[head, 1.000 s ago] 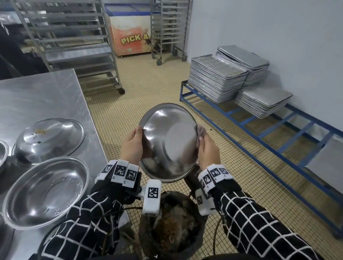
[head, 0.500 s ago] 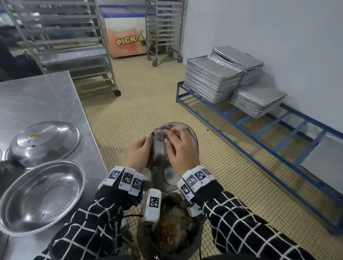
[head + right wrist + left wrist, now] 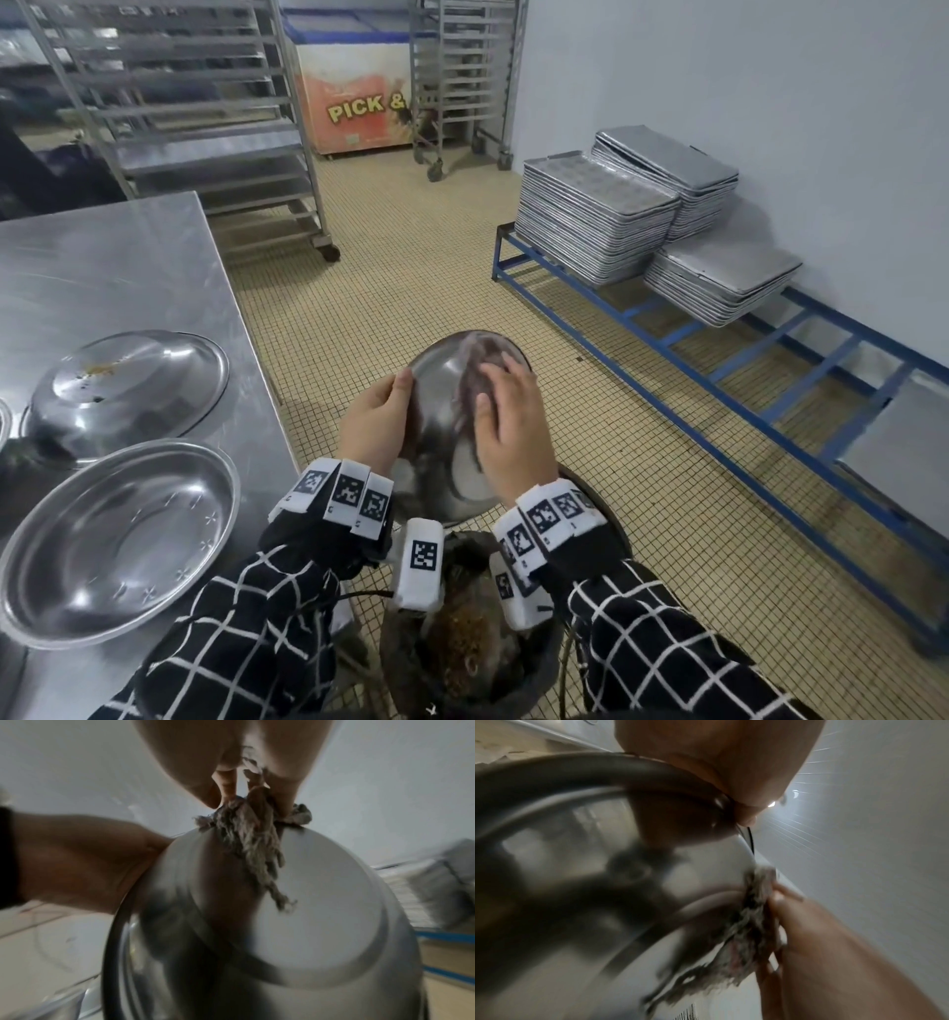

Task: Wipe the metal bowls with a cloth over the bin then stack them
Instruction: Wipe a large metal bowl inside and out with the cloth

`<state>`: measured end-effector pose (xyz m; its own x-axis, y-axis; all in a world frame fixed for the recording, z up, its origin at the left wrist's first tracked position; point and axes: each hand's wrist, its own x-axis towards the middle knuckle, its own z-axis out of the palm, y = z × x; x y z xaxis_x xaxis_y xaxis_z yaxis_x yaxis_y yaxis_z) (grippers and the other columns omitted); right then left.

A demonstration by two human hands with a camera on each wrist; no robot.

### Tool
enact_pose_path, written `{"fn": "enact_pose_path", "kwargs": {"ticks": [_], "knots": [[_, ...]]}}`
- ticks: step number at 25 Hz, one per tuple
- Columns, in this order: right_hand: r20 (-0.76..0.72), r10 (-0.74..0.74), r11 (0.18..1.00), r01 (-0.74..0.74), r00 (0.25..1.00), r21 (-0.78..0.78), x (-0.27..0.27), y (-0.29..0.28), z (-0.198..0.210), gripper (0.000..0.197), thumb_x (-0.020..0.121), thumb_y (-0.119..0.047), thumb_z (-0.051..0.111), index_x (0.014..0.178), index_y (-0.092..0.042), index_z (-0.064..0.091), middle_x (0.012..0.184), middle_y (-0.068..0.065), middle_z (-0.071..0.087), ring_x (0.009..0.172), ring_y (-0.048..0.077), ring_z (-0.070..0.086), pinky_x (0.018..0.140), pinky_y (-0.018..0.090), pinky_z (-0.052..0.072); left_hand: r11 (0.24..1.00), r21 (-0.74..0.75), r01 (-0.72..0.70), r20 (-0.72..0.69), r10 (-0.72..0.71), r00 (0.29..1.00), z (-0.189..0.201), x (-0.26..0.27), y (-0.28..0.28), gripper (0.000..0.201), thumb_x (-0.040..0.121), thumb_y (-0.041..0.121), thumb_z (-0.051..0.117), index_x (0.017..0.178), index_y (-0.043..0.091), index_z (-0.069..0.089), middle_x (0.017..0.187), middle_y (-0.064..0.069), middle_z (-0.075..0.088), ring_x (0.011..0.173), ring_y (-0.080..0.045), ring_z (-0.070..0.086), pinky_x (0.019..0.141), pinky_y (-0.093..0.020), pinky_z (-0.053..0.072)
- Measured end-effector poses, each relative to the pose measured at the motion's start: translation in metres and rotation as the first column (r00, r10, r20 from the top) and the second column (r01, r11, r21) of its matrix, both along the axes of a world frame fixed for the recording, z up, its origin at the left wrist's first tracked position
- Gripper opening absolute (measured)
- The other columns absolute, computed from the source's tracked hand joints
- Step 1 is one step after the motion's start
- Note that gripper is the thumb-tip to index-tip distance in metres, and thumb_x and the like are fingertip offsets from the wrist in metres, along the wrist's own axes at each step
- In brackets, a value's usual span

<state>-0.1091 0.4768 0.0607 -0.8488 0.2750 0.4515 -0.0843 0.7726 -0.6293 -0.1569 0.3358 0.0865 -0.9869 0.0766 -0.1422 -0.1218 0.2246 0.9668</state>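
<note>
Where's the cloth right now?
In the head view, the cloth is under the right hand, pressed against the outside of the bowl held over the bin.

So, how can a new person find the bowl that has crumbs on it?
Start at the steel table on the left. Two bowls lie near its front edge; take the farther one, the upturned bowl. Unlike the open bowl beside it, it lies rim down, brown crumbs on top.
</note>
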Motion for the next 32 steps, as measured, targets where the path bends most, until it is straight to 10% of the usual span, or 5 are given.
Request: {"fn": "enact_pose_path", "kwargs": {"ticks": [4,11,18,22,32], "knots": [[-0.028,-0.019,0.975,0.024,0.999,0.223,-0.017,0.002,-0.005,0.045,0.098,-0.037,0.031,0.135,-0.017,0.048,0.144,0.008,0.041,0.135,0.027,0.034,0.109,0.05,0.032,0.999,-0.019,0.042,-0.085,-0.044,0.995,-0.001,-0.002,0.004,0.036,0.093,0.053,0.049,0.081,0.025,0.069,0.075,-0.003,0.073,0.075,-0.024,0.07,0.073,-0.043,0.058],[0.134,-0.299,0.853,0.328,0.945,-0.407,-0.003,0.031,-0.034,0.044,0.1,-0.035,0.031,0.141,-0.022,0.04,0.141,0.004,0.04,0.121,0.02,0.048,0.088,0.03,0.048,0.994,0.109,0.016,-0.041,-0.012,0.999,-0.011,0.001,0.004,0.052,0.088,0.05,0.058,0.078,-0.002,0.06,0.055,-0.004,0.054,0.051,-0.021,0.052,0.051,-0.034,0.046],[0.298,-0.172,0.66,0.335,0.939,-0.672,0.009,0.065,-0.038,0.038,0.098,-0.047,0.034,0.126,-0.027,0.05,0.12,-0.004,0.057,0.105,0.014,0.055,0.082,0.029,0.047,0.976,0.215,-0.03,0.033,0.023,0.999,-0.018,-0.002,0.001,0.037,0.092,0.04,0.058,0.085,0.005,0.069,0.076,-0.012,0.067,0.07,-0.026,0.063,0.07,-0.041,0.056],[0.251,-0.14,0.809,0.257,0.958,-0.528,0.01,0.088,-0.017,0.031,0.098,-0.04,0.041,0.102,-0.015,0.058,0.083,-0.01,0.058,0.074,0.002,0.052,0.054,0.008,0.037,0.988,0.157,0.012,-0.007,-0.011,1.0,-0.034,-0.003,-0.006,0.026,0.095,0.038,0.052,0.087,0.019,0.068,0.076,0.001,0.069,0.072,-0.016,0.066,0.061,-0.026,0.053],[0.254,0.133,0.973,-0.174,0.958,0.149,-0.012,0.077,0.008,0.015,0.095,-0.022,0.05,0.098,-0.013,0.06,0.098,0.001,0.057,0.093,0.015,0.052,0.084,0.026,0.045,0.943,-0.188,0.274,-0.177,-0.307,0.935,-0.033,-0.002,0.003,0.014,0.095,0.037,0.052,0.1,0.032,0.064,0.095,0.013,0.066,0.089,-0.007,0.062,0.076,-0.024,0.053]]}}
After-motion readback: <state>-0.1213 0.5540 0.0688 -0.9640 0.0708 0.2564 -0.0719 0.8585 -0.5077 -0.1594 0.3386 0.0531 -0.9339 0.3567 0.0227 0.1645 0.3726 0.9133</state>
